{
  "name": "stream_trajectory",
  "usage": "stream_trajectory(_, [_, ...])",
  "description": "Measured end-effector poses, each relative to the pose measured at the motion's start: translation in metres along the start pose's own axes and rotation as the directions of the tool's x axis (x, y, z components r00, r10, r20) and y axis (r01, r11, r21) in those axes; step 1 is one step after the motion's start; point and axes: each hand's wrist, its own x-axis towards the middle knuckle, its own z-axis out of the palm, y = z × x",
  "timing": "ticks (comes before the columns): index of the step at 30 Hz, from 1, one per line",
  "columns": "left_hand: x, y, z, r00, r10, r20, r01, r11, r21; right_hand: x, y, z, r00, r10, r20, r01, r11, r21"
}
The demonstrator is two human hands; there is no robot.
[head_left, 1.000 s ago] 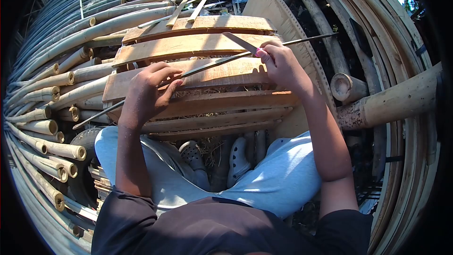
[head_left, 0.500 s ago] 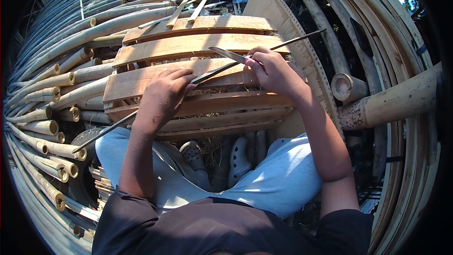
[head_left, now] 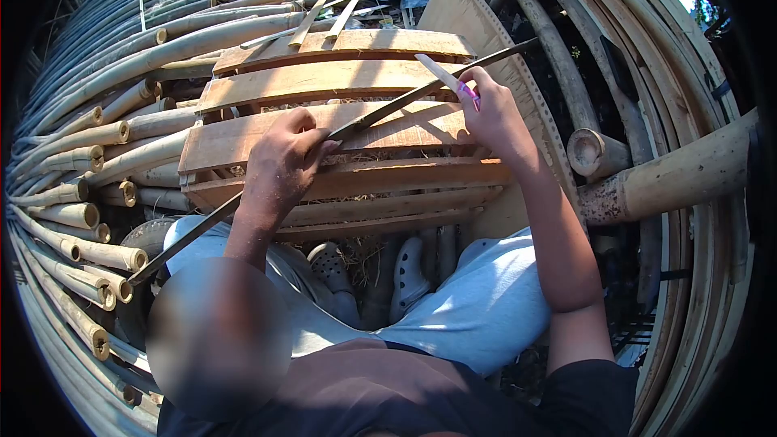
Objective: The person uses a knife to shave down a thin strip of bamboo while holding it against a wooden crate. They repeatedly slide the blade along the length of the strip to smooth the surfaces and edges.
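A long, thin dark bamboo strip (head_left: 388, 107) runs diagonally across the view, from the lower left up to the right. My left hand (head_left: 283, 158) is closed round it near its middle, thumb pressed along it, above the front of a wooden slatted bench. In my right hand (head_left: 490, 113) is a knife (head_left: 438, 73) with a pinkish-purple handle, its pale blade pointing up and left. The blade lies just above the strip in this view. Fingers of the right hand are wrapped round the handle, close to the strip's right part.
The slatted bench (head_left: 316, 79) stands before my knees, with cut bamboo pieces (head_left: 346, 14) at its back edge. Bamboo poles (head_left: 105, 158) are stacked at the left. A thin wooden board (head_left: 469, 12) leans behind, and thick poles (head_left: 672, 166) and long strips line the right.
The strip has turned to show a broader face, and its left end sits lower. My right hand and the knife have moved right along it. The left hand stays about where it was.
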Motion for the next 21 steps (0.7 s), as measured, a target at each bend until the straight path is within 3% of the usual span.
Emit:
stream_trajectory(1, [-0.001, 0.002, 0.000, 0.997, -0.070, 0.037, 0.072, 0.997, -0.032, 0.000, -0.001, -0.001, 1.000, 0.000, -0.001, 0.000, 1.000, 0.000])
stream_trajectory(4, [-0.004, 0.004, 0.006, 0.999, -0.026, -0.041, 0.028, 0.999, 0.037, 0.001, -0.009, -0.010, 0.987, 0.115, 0.109, -0.127, 0.985, 0.116])
stream_trajectory(6, [-0.005, 0.003, 0.008, 0.997, -0.017, -0.070, 0.020, 0.999, 0.039, 0.001, -0.012, -0.016, 0.989, 0.112, 0.101, -0.094, 0.981, -0.170])
stream_trajectory(7, [-0.005, 0.003, 0.009, 0.995, -0.007, -0.098, 0.011, 0.999, 0.042, 0.001, -0.010, -0.016, 0.988, 0.114, 0.102, -0.096, 0.981, -0.171])
stream_trajectory(10, [-0.005, 0.002, 0.012, 0.992, 0.034, -0.118, -0.027, 0.998, 0.057, 0.004, -0.001, -0.016, 0.994, 0.091, 0.058, -0.081, 0.984, -0.159])
stream_trajectory(12, [-0.005, 0.002, 0.010, 0.994, 0.042, -0.100, -0.033, 0.995, 0.098, 0.007, 0.004, -0.012, 0.988, 0.154, -0.009, -0.154, 0.987, -0.039])
stream_trajectory(16, [-0.003, -0.002, 0.014, 0.987, 0.139, -0.083, -0.116, 0.964, 0.241, 0.010, 0.003, -0.013, 0.974, 0.225, 0.022, -0.225, 0.974, 0.032])
stream_trajectory(21, [-0.004, 0.000, 0.012, 0.964, 0.233, -0.130, -0.194, 0.945, 0.263, 0.009, 0.006, -0.006, 0.980, 0.201, -0.007, -0.200, 0.979, 0.045])
